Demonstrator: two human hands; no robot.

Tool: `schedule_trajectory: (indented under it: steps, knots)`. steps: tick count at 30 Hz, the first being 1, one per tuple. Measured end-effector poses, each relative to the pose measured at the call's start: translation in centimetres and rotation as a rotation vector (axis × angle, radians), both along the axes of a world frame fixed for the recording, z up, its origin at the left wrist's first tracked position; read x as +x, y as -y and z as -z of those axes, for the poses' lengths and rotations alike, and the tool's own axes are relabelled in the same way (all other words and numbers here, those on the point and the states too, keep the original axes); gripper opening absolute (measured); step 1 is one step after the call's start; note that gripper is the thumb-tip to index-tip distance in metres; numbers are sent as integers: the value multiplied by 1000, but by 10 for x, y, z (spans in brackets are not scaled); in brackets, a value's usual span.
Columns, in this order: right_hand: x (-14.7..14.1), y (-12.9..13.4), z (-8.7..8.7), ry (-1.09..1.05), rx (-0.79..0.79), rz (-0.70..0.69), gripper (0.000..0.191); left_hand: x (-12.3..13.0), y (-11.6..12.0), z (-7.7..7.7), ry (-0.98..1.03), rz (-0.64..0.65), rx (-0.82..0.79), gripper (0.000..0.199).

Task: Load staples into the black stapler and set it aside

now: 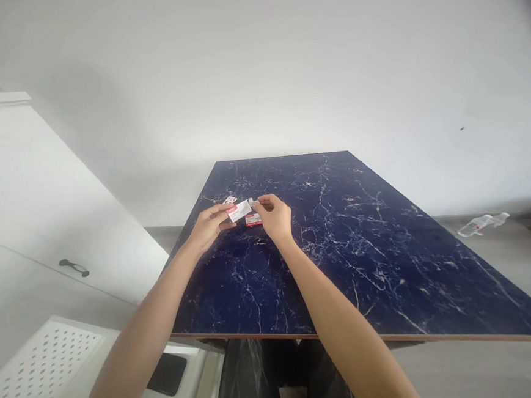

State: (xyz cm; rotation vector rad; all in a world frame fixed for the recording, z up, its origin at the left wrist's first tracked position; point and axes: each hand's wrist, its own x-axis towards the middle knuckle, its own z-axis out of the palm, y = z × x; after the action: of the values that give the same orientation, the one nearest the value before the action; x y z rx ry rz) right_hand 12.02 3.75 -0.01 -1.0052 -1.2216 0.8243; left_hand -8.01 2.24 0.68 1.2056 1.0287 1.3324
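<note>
A small white and red box (240,211) is in my left hand (211,226), whose fingers are closed on its left end. At the box's right end, the fingers of my right hand (272,215) pinch a small silvery-grey item (255,205) that I cannot make out clearly. Below them, a second red and white box (253,220) lies on the table, partly covered by the held box and my right hand. Another small red and white piece (230,200) shows just behind my left fingers.
The dark blue marbled table (343,248) stands against a pale wall. A white cabinet (54,197) is at the left, with a perforated white surface (42,370) and a dark phone-like slab (168,375) below. A clear plastic bottle (476,226) lies on the floor at right.
</note>
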Motion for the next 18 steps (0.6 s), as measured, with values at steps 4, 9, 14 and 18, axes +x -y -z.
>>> schedule_trajectory:
  steps: [4, 9, 14, 18]
  knots:
    - [-2, 0, 2, -35, -14, -83, 18, 3, 1, 0, 40, -10, 3, 27]
    - [-11, -4, 5, -237, -141, -279, 23, 6, -1, 4, 114, -21, -21, 26]
    - [-10, -2, -1, -605, -300, -371, 27, 6, 1, 2, 165, 57, -41, 25]
    - [-5, -1, -4, -716, -450, -465, 36, 9, 7, -4, 172, 76, -44, 28]
